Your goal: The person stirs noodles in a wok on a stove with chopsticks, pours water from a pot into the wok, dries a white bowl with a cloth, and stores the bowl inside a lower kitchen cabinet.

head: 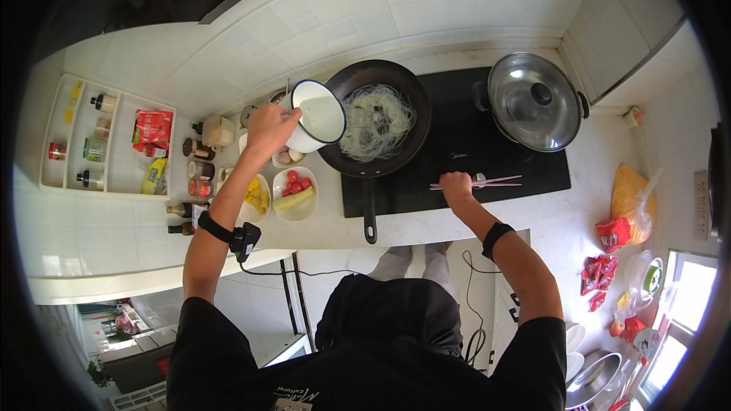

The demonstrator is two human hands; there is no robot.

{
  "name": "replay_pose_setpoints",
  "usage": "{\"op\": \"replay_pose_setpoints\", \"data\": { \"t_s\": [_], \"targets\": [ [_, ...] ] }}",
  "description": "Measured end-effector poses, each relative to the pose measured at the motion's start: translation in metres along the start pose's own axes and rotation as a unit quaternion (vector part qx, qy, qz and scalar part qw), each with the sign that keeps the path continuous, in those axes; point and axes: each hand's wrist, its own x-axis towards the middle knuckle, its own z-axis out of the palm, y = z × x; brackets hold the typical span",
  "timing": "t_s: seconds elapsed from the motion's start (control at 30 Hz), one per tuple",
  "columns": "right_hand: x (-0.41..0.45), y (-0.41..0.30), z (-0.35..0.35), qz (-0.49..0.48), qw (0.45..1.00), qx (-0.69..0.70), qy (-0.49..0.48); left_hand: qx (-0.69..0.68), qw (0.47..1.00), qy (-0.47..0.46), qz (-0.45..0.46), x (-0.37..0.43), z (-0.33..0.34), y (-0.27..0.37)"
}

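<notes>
My left hand (273, 128) grips the rim of a white enamel pot (317, 111) with a dark blue edge. The pot is tilted to the right over the side of a black wok (420, 120), and a little clear liquid seems to lie in it. Translucent glass noodles (377, 123) lie coiled in the wok. Its handle (370, 211) points towards me. My right hand (457, 188) is closed around a pair of pink chopsticks (505, 181), low over the front of the black Midea cooktop (457, 137). Beside the hand sits a small pale object (480, 178), perhaps a chopstick rest.
At the back right stands a pan under a glass lid (531, 108). Left of the wok are bowls with tomatoes (294, 182) and yellow pieces (257, 197). Seasoning jars (200, 171) line the wall. Bagged food (631, 200) and red packets (599, 274) lie on the right counter.
</notes>
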Motion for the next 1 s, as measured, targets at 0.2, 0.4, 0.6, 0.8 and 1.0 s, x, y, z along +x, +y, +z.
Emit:
{"op": "replay_pose_setpoints", "data": {
  "t_s": [0.2,0.4,0.6,0.8,1.0],
  "targets": [
    [0.008,-0.005,-0.004,0.003,0.998,-0.012,-0.056,0.111,0.990,0.083,0.033,-0.014,0.004,0.035],
    [0.005,-0.005,-0.008,0.005,0.998,-0.010,-0.065,0.172,0.975,0.135,0.039,-0.029,0.009,0.058],
    [0.007,-0.004,0.001,-0.010,0.999,0.002,-0.032,0.282,0.926,0.218,0.122,-0.041,0.014,0.065],
    [0.006,-0.001,-0.004,-0.032,0.999,-0.024,-0.037,0.314,0.886,0.257,0.225,-0.051,0.011,0.064],
    [0.003,-0.003,-0.011,-0.021,0.998,-0.021,-0.060,0.262,0.895,0.283,0.222,-0.057,0.020,0.042]
  ]
}}
